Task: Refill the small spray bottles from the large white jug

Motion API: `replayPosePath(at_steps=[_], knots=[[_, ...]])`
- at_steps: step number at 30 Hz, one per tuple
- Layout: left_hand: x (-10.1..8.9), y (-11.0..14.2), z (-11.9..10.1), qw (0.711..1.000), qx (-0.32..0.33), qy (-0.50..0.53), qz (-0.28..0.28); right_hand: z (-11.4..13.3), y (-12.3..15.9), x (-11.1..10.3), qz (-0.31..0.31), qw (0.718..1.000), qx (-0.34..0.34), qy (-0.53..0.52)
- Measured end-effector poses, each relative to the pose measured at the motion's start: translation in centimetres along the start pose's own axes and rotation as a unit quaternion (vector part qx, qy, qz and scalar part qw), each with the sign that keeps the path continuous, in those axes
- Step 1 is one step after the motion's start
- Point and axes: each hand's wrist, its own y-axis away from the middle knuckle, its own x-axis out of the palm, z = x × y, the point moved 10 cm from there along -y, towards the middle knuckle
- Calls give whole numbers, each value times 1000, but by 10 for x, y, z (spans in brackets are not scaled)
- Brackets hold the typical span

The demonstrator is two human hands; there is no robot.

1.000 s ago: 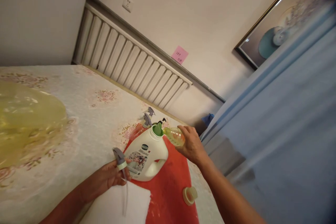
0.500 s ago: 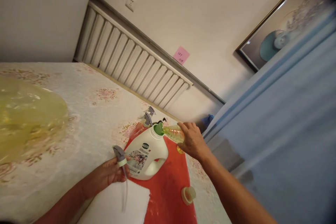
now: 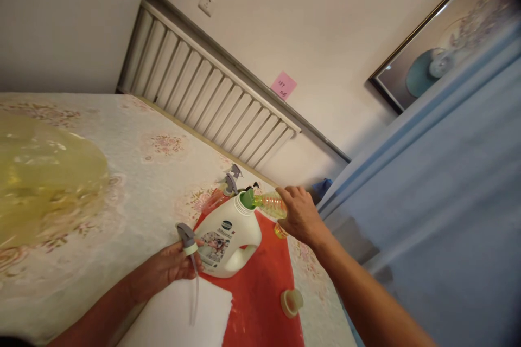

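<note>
A white detergent jug (image 3: 232, 238) with a green spout (image 3: 246, 198) stands uncapped on a red mat (image 3: 260, 293). My right hand (image 3: 301, 214) grips a clear ribbed bottle (image 3: 272, 204), tipped sideways with its neck at the spout. The bottle's far end is hidden by my fingers. My left hand (image 3: 179, 260) holds a grey spray nozzle (image 3: 188, 237) with a white collar, its thin tube hanging down. Those fingers are close beside the jug's lower left side; whether they touch it I cannot tell.
A pale cap (image 3: 291, 302) lies on the mat's right side. White paper (image 3: 183, 314) is at the front. Behind the jug are more spray nozzles (image 3: 231, 183). A large yellow translucent bag (image 3: 49, 179) lies at left. A radiator (image 3: 203, 81) and a blue curtain (image 3: 439, 200) border the table.
The view has shifted slightly. Both hands keep their holds, and the bottle stays tipped at the jug's spout.
</note>
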Motion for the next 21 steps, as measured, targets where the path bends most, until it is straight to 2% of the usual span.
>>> replayPosePath(at_steps=[21], knots=[[3,1,-2,1000,1,4,15,10,-8,-17,-12,996,-33,83]])
